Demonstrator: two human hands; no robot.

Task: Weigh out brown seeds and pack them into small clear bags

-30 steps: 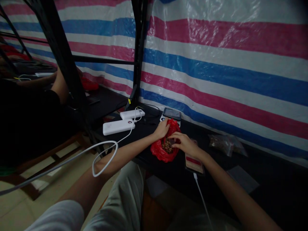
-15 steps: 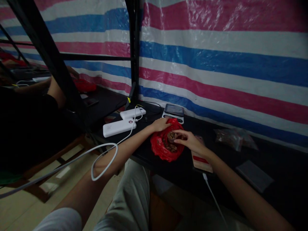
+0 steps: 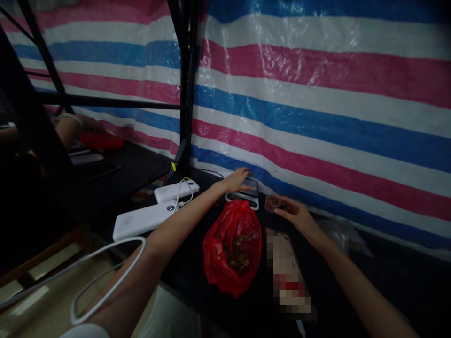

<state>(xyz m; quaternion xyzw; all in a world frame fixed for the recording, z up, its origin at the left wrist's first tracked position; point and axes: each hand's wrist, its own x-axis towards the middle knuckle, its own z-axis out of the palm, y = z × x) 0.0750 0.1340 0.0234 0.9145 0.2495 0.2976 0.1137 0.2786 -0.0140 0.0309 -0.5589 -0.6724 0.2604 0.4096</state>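
Observation:
My right hand (image 3: 295,213) pinches a small clear cup (image 3: 272,204) of brown pieces, held above the tabletop to the right of a white scale (image 3: 255,203). My left hand (image 3: 237,180) reaches over the scale, fingers stretched out and holding nothing. Below its fingers, a dark, shallow, tray-like piece (image 3: 251,187) lies on the scale; whether the hand touches it I cannot tell. In front of the scale sits a crumpled red plastic bag (image 3: 214,253), its mouth spread around more loose brown pieces (image 3: 239,260).
A phone (image 3: 289,272) with a cable lies right of the bag. Two white power banks (image 3: 141,220) with a looped white cable (image 3: 109,291) are at the left. Clear plastic bags (image 3: 347,237) lie far right. Black frame posts (image 3: 186,84) and a striped sheet stand behind; another person's arm (image 3: 68,129) shows left.
My right hand has lifted the cup out of the red bag toward the scale. My left hand has let go of the bag and moved over the scale. The view has shifted closer.

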